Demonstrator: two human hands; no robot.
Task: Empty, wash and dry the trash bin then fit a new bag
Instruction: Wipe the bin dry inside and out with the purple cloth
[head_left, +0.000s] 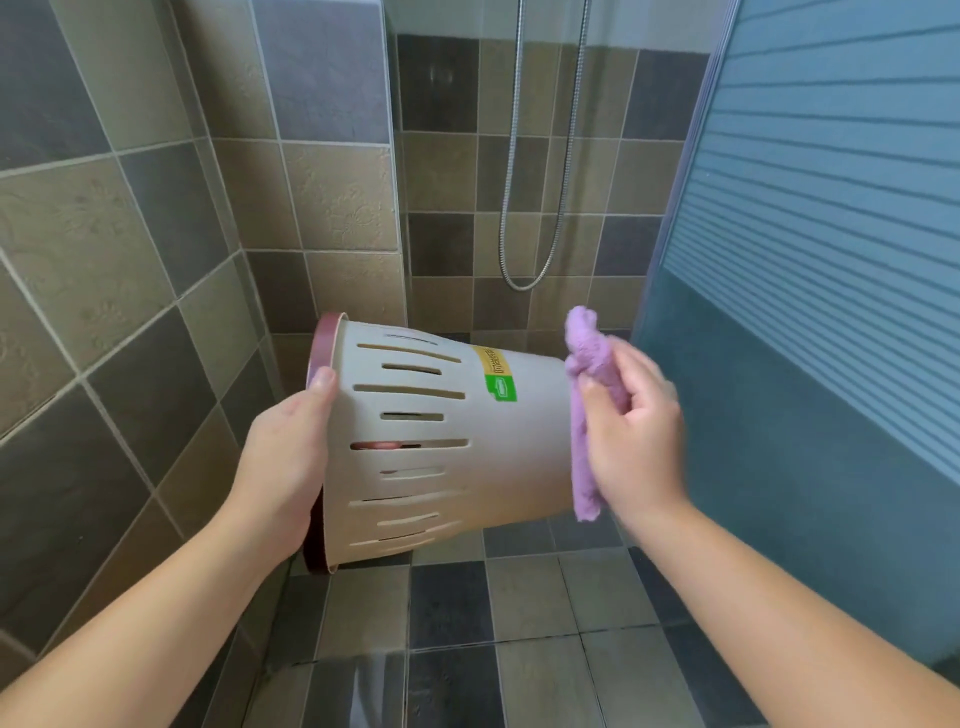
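walls (130, 218): tiled, left and far; shower hose (540, 208) hangs on far wall
screen (831, 234): frosted panel, right side
floor (519, 623): tiled, below both arms
bin (441, 441): cream, slotted wall, dark red rim. Held in the air on its side, centre of view, mouth left, base right. Yellow-green label (500, 373) on upper side. No bag in it, nothing visible inside through the slots except what looks like fingers
left hand (288, 457): grips the rim at the mouth, thumb (323, 382) on the outside, other fingers curled inside, partly showing through a slot
right hand (631, 431): fingers bunched round the cloth, pressing it to the bin base; hand slightly blurred
cloth (589, 415): purple, crumpled, lies flat over the base with its lower end hanging free
step: looks like drying, base first; bagging not yet done
how: keep the left grip firm on the rim so the bin doesn't twist under pressure; wipe the base in full passes, then turn the bin by the rim and run along the wall
watch: slots will trap water, push cloth along their length; inside corner at the base probably needs a separate pass
risk: wet plastic, one-hand hold could slip
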